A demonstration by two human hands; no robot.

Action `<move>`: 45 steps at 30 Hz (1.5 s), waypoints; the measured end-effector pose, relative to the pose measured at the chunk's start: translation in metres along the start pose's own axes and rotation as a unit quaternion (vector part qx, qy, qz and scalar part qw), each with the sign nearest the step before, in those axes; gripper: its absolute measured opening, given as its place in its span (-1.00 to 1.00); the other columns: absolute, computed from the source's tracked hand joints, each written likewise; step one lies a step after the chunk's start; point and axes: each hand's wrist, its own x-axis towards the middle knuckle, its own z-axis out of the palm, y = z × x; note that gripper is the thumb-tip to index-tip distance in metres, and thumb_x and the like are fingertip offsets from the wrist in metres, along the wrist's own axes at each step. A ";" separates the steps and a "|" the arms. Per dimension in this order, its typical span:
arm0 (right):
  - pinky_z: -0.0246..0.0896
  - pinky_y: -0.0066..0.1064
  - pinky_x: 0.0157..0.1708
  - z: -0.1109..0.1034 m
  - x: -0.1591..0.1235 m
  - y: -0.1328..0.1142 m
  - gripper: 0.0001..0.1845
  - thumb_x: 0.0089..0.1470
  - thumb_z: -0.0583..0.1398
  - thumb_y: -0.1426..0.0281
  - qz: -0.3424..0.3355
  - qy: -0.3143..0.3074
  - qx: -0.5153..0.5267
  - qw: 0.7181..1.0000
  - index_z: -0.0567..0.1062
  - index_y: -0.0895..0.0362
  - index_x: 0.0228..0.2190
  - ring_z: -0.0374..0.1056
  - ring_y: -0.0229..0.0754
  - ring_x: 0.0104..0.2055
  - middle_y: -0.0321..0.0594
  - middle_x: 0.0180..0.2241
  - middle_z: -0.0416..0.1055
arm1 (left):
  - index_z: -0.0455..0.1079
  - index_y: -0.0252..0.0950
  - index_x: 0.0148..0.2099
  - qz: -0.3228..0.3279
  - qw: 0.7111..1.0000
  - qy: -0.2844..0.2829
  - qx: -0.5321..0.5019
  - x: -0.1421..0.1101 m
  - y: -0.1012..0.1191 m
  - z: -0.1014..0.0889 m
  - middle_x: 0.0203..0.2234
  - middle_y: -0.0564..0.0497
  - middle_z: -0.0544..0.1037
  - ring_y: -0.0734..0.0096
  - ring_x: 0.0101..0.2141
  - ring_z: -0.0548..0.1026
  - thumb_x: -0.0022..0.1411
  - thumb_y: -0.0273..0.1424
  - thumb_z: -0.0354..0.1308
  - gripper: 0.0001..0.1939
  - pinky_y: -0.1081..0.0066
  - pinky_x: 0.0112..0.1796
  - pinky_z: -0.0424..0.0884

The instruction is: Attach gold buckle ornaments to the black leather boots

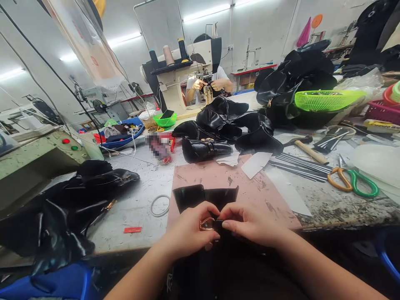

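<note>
At the front edge of the bench, my left hand (195, 227) is closed around a gold-coloured buckle (206, 224), its thumb and fingertips curled about the frame. Close against it, my right hand (250, 221) pinches a short black strap (218, 223) between thumb and forefinger; the strap meets the buckle. Just beyond my fingers, a black leather boot upper (206, 196) lies over a pink board (184, 177). Its lower part is hidden behind my hands and blends into dark material below.
Black boot uppers (218, 121) are heaped ahead, and more (93, 183) lie left. Scissors (353, 179), a hammer (311, 152) and black strips (300, 166) are on the right. A tape ring (160, 206) lies left of the board. A co-worker's hands (215, 85) are at a sewing machine (175, 79).
</note>
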 end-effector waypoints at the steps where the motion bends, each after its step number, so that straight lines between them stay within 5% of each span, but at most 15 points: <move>1: 0.13 -0.44 -0.48 0.000 -0.001 0.001 -0.86 -0.06 0.15 0.38 -0.013 0.007 -0.015 1.000 0.47 0.15 -0.41 0.27 -0.25 -0.47 -0.30 -0.52 0.40 | 0.21 -0.17 -0.16 -0.010 1.000 -0.010 -0.006 -0.001 0.000 -0.001 -0.47 0.16 0.39 0.49 -0.53 0.41 0.03 -0.49 0.08 -0.71 0.49 -0.50 0.32; 7: 0.20 -0.41 -0.37 0.003 -0.002 0.003 -0.85 -0.03 0.15 0.43 -0.081 0.035 -0.093 0.992 0.52 0.13 -0.39 0.34 -0.20 -0.38 -0.24 -0.41 0.48 | 0.17 -0.19 -0.16 -0.033 0.996 -0.055 0.063 -0.003 0.008 -0.008 -0.54 0.19 0.35 0.51 -0.59 0.37 0.01 -0.48 0.09 -0.70 0.53 -0.58 0.26; 14: 0.18 -0.39 -0.30 -0.001 -0.002 0.001 -0.86 0.00 0.18 0.43 -0.105 0.015 -0.151 0.983 0.54 0.10 -0.36 0.32 -0.18 -0.31 -0.23 -0.37 0.45 | 0.15 -0.22 -0.15 -0.003 0.999 -0.037 -0.023 -0.001 0.003 -0.007 -0.47 0.14 0.33 0.50 -0.44 0.33 -0.01 -0.51 0.08 -0.67 0.50 -0.42 0.25; 21: 0.17 -0.43 -0.32 0.002 0.000 0.001 -0.89 0.02 0.15 0.44 -0.084 0.003 -0.113 0.990 0.51 0.13 -0.43 0.32 -0.20 -0.33 -0.26 -0.41 0.41 | 0.21 -0.21 -0.15 0.022 0.995 -0.037 0.095 -0.004 0.003 -0.009 -0.48 0.15 0.35 0.47 -0.44 0.33 -0.01 -0.48 0.12 -0.68 0.50 -0.45 0.23; 35: 0.20 -0.46 -0.51 0.003 0.002 0.008 -0.81 0.00 0.10 0.37 -0.054 0.052 -0.028 0.997 0.51 0.14 -0.46 0.28 -0.27 -0.50 -0.27 -0.50 0.40 | 0.17 -0.19 -0.07 -0.003 0.993 -0.064 0.097 -0.009 0.008 -0.011 -0.52 0.20 0.34 0.49 -0.50 0.43 0.09 -0.50 0.02 -0.68 0.50 -0.45 0.28; 45: 0.15 -0.44 -0.44 -0.002 0.003 -0.003 -0.80 0.08 0.06 0.38 -0.054 0.033 -0.161 0.985 0.45 0.13 -0.48 0.30 -0.23 -0.44 -0.27 -0.49 0.40 | 0.33 -0.27 -0.25 -0.046 0.997 0.016 0.054 0.001 -0.006 0.001 -0.59 0.15 0.42 0.47 -0.54 0.36 0.01 -0.35 0.18 -0.78 0.51 -0.52 0.18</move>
